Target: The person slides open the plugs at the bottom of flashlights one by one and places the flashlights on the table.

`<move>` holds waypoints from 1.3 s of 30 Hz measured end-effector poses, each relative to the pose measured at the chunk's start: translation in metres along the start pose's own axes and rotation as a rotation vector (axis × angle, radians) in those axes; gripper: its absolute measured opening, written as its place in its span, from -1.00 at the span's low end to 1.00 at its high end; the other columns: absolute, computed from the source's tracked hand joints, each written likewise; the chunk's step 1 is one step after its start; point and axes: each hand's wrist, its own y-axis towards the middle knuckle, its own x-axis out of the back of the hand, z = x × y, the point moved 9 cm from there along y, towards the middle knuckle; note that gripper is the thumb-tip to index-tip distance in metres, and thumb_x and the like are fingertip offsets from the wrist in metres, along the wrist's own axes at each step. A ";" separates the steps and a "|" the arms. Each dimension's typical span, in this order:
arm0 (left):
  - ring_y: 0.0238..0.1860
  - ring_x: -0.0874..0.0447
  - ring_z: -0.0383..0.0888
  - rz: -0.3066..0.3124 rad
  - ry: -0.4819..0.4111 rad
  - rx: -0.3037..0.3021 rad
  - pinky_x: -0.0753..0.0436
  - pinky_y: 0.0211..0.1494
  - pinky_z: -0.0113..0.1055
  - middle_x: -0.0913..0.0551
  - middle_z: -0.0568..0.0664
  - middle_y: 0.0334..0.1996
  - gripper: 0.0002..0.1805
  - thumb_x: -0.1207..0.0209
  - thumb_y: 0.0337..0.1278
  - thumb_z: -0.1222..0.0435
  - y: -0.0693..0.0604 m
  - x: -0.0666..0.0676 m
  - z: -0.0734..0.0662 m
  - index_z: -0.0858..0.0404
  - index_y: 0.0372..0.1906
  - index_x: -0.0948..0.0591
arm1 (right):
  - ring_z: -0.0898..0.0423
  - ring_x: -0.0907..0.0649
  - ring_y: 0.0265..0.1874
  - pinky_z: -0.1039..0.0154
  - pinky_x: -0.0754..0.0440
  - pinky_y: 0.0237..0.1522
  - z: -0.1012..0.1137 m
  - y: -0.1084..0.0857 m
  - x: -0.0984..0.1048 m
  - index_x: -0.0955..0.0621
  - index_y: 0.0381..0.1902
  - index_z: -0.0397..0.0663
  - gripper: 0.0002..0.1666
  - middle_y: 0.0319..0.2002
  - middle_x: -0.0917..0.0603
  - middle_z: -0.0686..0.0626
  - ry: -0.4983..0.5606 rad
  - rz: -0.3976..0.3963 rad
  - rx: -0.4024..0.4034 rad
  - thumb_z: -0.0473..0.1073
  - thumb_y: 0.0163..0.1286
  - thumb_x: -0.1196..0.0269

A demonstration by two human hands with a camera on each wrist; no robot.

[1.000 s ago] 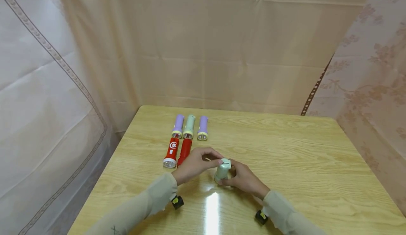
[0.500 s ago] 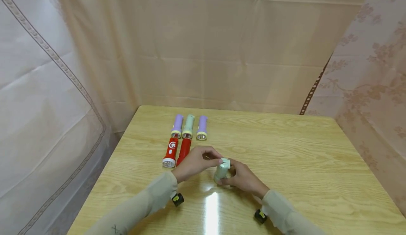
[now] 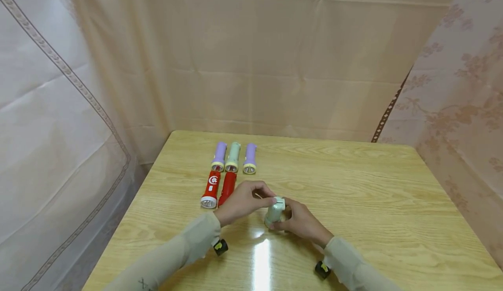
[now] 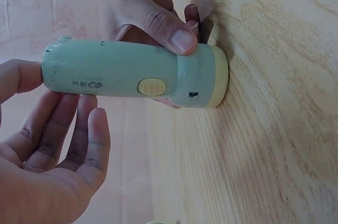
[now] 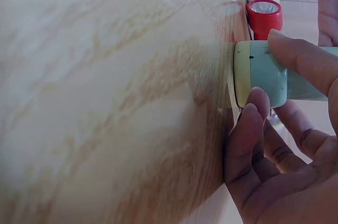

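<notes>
A mint-green flashlight [image 3: 273,213] with a cream rim stands upright on the table, lamp end down. In the left wrist view its cream switch [image 4: 151,86] and small printed lettering show on the side. My left hand [image 3: 244,201] holds the tail end at the top between thumb and fingers. Lower down, my right hand [image 3: 303,222] grips the wider lamp head, its thumb and fingertips on opposite sides, as the right wrist view shows. The lens faces the tabletop and is hidden.
Left of my hands lie a red flashlight with a white rim [image 3: 211,189] and another red flashlight [image 3: 228,188], partly covered by my left hand. Behind them lie a purple flashlight [image 3: 219,156], a green one [image 3: 233,156] and a second purple one [image 3: 249,157] on the wooden table [image 3: 353,186].
Both hands keep their hold on the standing green flashlight. The view has shifted very slightly; nothing else has visibly moved.
</notes>
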 end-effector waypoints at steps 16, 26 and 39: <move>-0.14 -0.66 -0.11 -0.025 -0.002 0.007 -0.64 -0.08 -0.17 -0.76 -0.20 -0.25 -0.88 -0.42 0.24 0.10 0.003 -0.005 0.001 -0.01 -0.25 -0.71 | 0.04 -0.58 -0.15 0.13 -0.56 -0.14 0.002 0.001 0.000 -0.64 0.11 -0.03 -0.35 -0.12 -0.68 0.06 -0.004 -0.014 0.022 -0.05 0.07 -0.64; -0.13 -0.64 -0.12 -0.047 -0.014 0.015 -0.59 -0.02 -0.16 -0.73 -0.17 -0.27 -0.83 -0.43 0.23 0.10 0.004 -0.007 0.000 0.05 -0.28 -0.68 | 0.04 -0.58 -0.15 0.14 -0.56 -0.14 0.002 0.001 0.000 -0.63 0.09 -0.05 -0.36 -0.14 -0.67 0.04 0.005 -0.010 0.003 -0.07 0.09 -0.64; -0.20 -0.60 -0.12 -0.066 -0.025 0.034 -0.57 -0.12 -0.23 -0.69 -0.12 -0.31 -0.77 -0.44 0.22 0.09 0.005 -0.010 -0.001 0.10 -0.31 -0.63 | 0.02 -0.62 -0.16 0.11 -0.61 -0.16 0.002 -0.001 -0.001 -0.60 0.26 -0.02 -0.27 -0.11 -0.69 0.05 0.045 0.005 0.000 -0.08 0.13 -0.60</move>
